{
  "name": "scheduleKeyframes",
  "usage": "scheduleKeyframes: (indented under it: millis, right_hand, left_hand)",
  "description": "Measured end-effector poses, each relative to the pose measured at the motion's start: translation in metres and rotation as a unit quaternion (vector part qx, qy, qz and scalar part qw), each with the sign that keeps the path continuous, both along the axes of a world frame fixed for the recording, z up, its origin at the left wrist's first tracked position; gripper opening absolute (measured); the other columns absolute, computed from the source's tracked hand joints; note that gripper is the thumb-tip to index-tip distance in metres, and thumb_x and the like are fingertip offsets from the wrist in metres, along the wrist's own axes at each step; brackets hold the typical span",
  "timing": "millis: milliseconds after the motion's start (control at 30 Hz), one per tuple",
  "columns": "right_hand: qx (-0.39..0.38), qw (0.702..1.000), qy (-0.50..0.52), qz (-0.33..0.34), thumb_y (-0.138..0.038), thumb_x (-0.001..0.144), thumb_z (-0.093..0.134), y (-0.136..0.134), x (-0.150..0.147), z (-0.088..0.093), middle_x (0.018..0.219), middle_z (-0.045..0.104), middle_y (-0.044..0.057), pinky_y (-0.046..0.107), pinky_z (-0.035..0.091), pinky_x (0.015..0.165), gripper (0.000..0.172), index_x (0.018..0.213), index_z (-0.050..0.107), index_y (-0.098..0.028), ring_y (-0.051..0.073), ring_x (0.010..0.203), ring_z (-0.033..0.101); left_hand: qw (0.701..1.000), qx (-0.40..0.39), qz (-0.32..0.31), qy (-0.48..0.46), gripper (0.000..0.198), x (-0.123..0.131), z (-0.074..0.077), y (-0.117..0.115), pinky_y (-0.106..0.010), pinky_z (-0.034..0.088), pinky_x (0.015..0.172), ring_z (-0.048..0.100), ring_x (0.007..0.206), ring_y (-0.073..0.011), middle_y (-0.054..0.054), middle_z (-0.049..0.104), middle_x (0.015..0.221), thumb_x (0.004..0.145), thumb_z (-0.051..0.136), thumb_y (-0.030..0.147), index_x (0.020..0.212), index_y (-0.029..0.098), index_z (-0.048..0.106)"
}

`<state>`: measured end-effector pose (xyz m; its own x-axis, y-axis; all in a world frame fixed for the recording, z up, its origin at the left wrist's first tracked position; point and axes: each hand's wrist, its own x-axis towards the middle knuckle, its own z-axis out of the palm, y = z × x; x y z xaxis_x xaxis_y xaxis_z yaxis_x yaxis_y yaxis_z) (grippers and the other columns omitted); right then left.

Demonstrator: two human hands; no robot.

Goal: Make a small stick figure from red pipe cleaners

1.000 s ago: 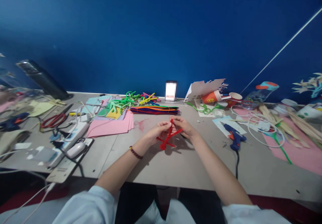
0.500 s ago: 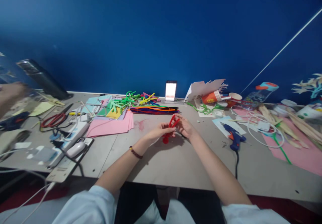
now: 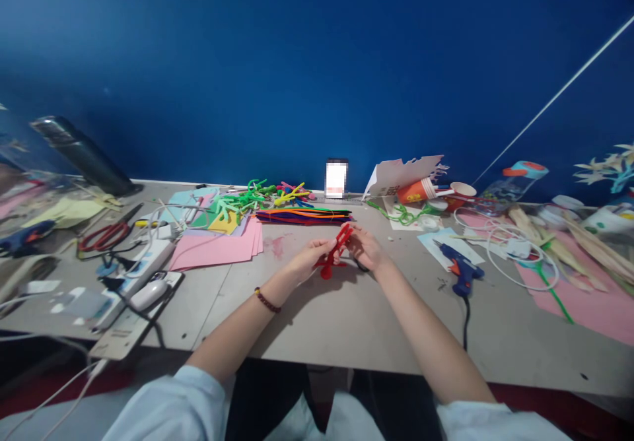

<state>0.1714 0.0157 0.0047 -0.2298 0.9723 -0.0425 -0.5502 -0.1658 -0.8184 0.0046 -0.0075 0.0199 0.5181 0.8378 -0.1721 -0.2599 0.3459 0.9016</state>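
The left grip [image 3: 312, 259] and right grip [image 3: 365, 249] held the red pipe-cleaner figure [image 3: 335, 251] in a narrow fingertip pinch above the counter [image 3: 317, 322]; a blue hot-glue gun [image 3: 461, 271] lay right of the right grip.

Between left hand [image 3: 312, 261] and right hand [image 3: 365, 248]: red chenille stem [image 3: 333, 254], fuzzy, matt.
Left of left hand: pink paper sheets [image 3: 212, 246], smooth, matt.
Right of right hand: glue gun [image 3: 460, 271], glossy blue and orange plastic.
Under both hands: desktop [image 3: 317, 322], smooth, matt, lightly marked.
Behind both hands: bundled chenille stems [image 3: 303, 216], fuzzy, multicoloured.
Nearest left hand: wrist bracelet [image 3: 267, 300], polished dark beads.
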Motion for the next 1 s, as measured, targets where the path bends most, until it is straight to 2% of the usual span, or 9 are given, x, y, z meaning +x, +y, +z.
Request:
scheduleKeyframes:
  millis: [200,500,700,1000]
  right_hand:
    - [-0.004,1.0,0.009,-0.014,-0.032,0.053,0.084,0.001,-0.001,-0.001,0.067,0.065,-0.004,0.024,0.048,0.058,0.034,0.079,0.065,-0.021,0.01,0.055,0.055]
    - [0.041,0.998,-0.043,-0.002,-0.037,0.062,0.079,0.001,0.0,-0.003,0.067,0.063,-0.005,0.024,0.048,0.059,0.029,0.08,0.064,-0.021,0.009,0.056,0.055]
    - [0.013,1.0,-0.016,-0.003,-0.033,0.058,0.082,0.001,-0.002,-0.002,0.067,0.063,-0.004,0.023,0.046,0.056,0.029,0.077,0.064,-0.02,0.009,0.055,0.053]
    - [0.027,0.999,-0.028,-0.005,-0.033,0.061,0.079,0.002,-0.002,-0.004,0.067,0.063,-0.004,0.024,0.045,0.055,0.026,0.079,0.064,-0.02,0.01,0.056,0.054]
  left_hand:
    - [0.999,-0.038,0.023,-0.009,0.038,0.001,0.002,0.0,-0.023,0.048,0.065,0.058,0.055,-0.0104,-0.003,0.064,0.061,0.059,0.08,0.044,0.073,0.011,0.068]
    - [0.998,-0.063,0.007,-0.001,0.033,0.0,-0.006,0.003,-0.024,0.048,0.065,0.059,0.056,-0.0112,-0.004,0.065,0.061,0.061,0.081,0.041,0.069,0.012,0.067]
    - [0.997,-0.078,0.01,0.0,0.033,0.001,-0.007,0.004,-0.025,0.049,0.067,0.06,0.057,-0.0118,-0.004,0.066,0.062,0.059,0.082,0.039,0.069,0.012,0.067]
    - [0.997,-0.081,0.011,-0.006,0.034,0.001,-0.008,0.004,-0.026,0.051,0.07,0.062,0.059,-0.0121,-0.004,0.067,0.064,0.059,0.082,0.04,0.071,0.012,0.067]
